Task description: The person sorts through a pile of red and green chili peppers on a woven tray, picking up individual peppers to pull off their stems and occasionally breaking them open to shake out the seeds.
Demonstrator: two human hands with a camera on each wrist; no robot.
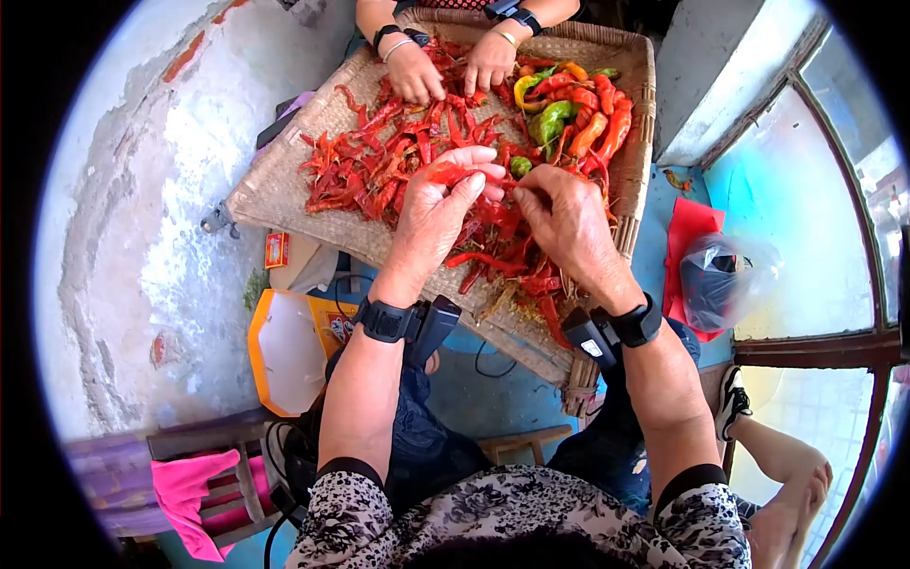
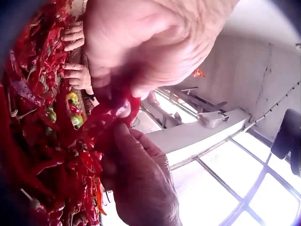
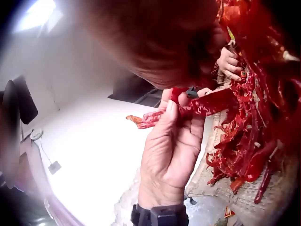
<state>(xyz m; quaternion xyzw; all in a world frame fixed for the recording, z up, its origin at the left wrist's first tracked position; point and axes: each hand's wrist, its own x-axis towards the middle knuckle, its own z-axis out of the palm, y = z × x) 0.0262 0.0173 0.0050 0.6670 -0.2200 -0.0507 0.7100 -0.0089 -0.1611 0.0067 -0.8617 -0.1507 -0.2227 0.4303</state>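
Note:
A wrinkled red chili pepper (image 3: 209, 102) lies across the fingers of my left hand (image 1: 431, 213), its thumb pressing down on it. From the other side, my right hand (image 1: 573, 223) pinches the same chili between thumb and forefinger. Close up, the left wrist view has the right thumb and fingers (image 2: 141, 169) against the glossy red skin; the left palm hides part of the chili. Both hands are held over a heap of dried red chilies (image 1: 370, 171) in a large woven tray (image 1: 270, 201).
Fresh green, yellow and orange peppers (image 1: 552, 121) sit at the tray's far right. Across from me, another person's hands (image 1: 414, 74) reach into the chilies. An orange-edged box (image 1: 284, 351) stands at left, a plastic bag (image 1: 725, 280) at right, beside the window.

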